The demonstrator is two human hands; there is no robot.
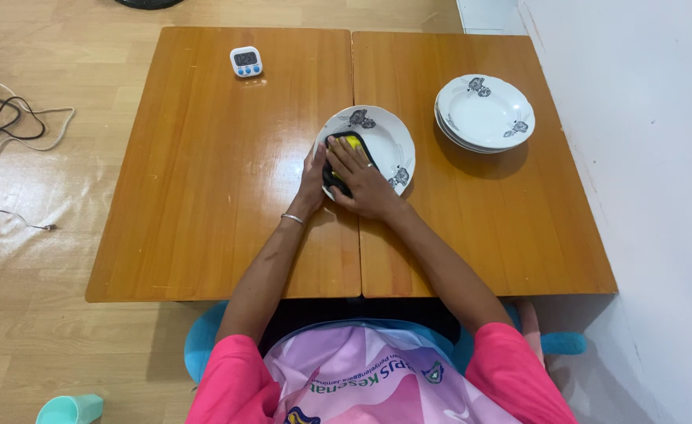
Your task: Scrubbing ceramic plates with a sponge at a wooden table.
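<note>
The right hand (pixel 364 182) lies flat, fingers spread, pressing a black and yellow sponge (pixel 343 153) into the bowl of a white plate (pixel 389 141) with grey flower prints on its rim. It pins the sponge with the palm and fingers rather than closing around it. The left hand (pixel 312 179) rests against the near left edge of that plate, fingers curved along the rim to steady it; whether it truly clamps the rim or only leans on it is hard to tell. A thin bracelet (pixel 292 219) sits on the left wrist.

The plate lies on the wooden table (pixel 204 196), over the seam where its 2 halves meet. To the right of the plate, well apart, stands a stack of matching plates (pixel 484 114). To the far left of the plate sits a small white timer (pixel 245 61) with blue buttons.

To wipe well here, the pressing hand would likely do best with even pressure and small circles that reach the rim, while the other hand stops the plate from sliding or tipping on the smooth wood. Too much weight on 1 edge could rock it.

On the floor left of the table lie loose cables (pixel 12 126), and a pale green cup (pixel 69 409) sits near the person's seat.
</note>
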